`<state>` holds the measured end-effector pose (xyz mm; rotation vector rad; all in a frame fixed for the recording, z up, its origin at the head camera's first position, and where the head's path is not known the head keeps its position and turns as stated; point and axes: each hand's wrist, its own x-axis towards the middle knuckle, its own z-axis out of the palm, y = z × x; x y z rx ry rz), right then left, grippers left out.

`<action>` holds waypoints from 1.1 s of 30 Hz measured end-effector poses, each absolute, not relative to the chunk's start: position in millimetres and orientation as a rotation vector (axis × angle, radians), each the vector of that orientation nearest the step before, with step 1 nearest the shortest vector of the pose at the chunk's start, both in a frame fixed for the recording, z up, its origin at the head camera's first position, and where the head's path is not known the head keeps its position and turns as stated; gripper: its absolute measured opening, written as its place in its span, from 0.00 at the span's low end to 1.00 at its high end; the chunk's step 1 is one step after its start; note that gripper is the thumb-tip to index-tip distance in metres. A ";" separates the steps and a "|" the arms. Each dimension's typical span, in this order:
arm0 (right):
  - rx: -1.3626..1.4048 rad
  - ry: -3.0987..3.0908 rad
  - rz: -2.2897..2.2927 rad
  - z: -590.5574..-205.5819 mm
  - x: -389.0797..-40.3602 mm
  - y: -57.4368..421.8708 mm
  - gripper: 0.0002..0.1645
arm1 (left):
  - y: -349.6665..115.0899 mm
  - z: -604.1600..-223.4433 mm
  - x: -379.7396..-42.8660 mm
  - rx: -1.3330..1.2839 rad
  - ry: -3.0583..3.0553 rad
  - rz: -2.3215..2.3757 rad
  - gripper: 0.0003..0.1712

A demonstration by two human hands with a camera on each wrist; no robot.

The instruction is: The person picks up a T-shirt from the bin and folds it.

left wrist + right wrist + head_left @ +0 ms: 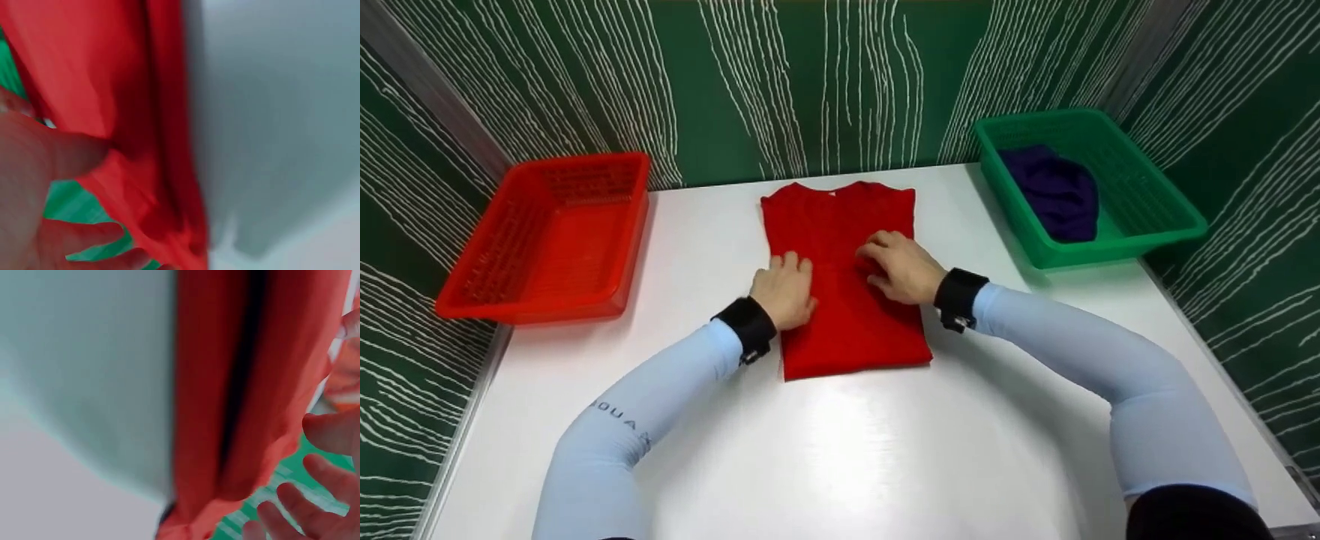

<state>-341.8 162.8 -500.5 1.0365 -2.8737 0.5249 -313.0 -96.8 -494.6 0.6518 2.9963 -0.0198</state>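
Note:
A red shirt [851, 330] lies folded into a narrow rectangle on the white table, its neckline towards the back wall. My left hand [784, 291] is at the left edge of the shirt, palm down. In the left wrist view its thumb [79, 154] touches the red cloth and the other fingers are apart. Over the right half of the shirt is my right hand [906, 268], fingers loosely bent. The right wrist view shows its fingers [306, 503] spread, with no cloth between them. Layered folds of the shirt's side [205, 382] show there too.
A red plastic basket [622, 289] stands at the left of the white table [840, 465]. On the right, a green basket [1140, 244] holds a dark purple cloth [1054, 193]. Green walls with white streaks [840, 90] enclose the back and sides.

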 end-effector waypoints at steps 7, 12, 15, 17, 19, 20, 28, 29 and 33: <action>1.220 -2.870 0.525 -495.2 -283.6 168.9 0.32 | -94.2 -488.4 -252.4 0.808 2.764 0.103 0.57; 1.327 -2.919 0.388 -501.2 -257.0 179.0 0.49 | -96.6 -492.9 -232.8 0.888 2.675 0.123 0.60; 1.408 -2.933 0.248 -505.9 -246.6 182.1 0.54 | -96.3 -497.3 -227.7 0.909 2.637 0.125 0.60; 1.452 -2.934 0.160 -508.7 -241.7 182.6 0.53 | -95.9 -500.6 -226.0 0.908 2.619 0.122 0.59; 1.479 -2.929 0.089 -511.7 -238.6 182.7 0.51 | -95.6 -503.6 -225.2 0.901 2.609 0.111 0.58; 1.485 -2.927 0.060 -513.3 -237.7 182.7 0.50 | -95.4 -504.6 -225.1 0.899 2.606 0.103 0.58; 1.511 -2.837 -0.006 -519.6 -239.0 184.7 0.35 | -91.1 -507.9 -227.3 0.903 2.631 -0.008 0.50; 1.515 -2.842 0.020 -518.3 -240.1 184.8 0.34 | -90.2 -508.1 -227.0 0.899 2.635 -0.020 0.49; 1.541 -2.888 0.196 -509.7 -248.2 185.3 0.29 | -87.2 -509.3 -226.0 0.911 2.671 -0.075 0.48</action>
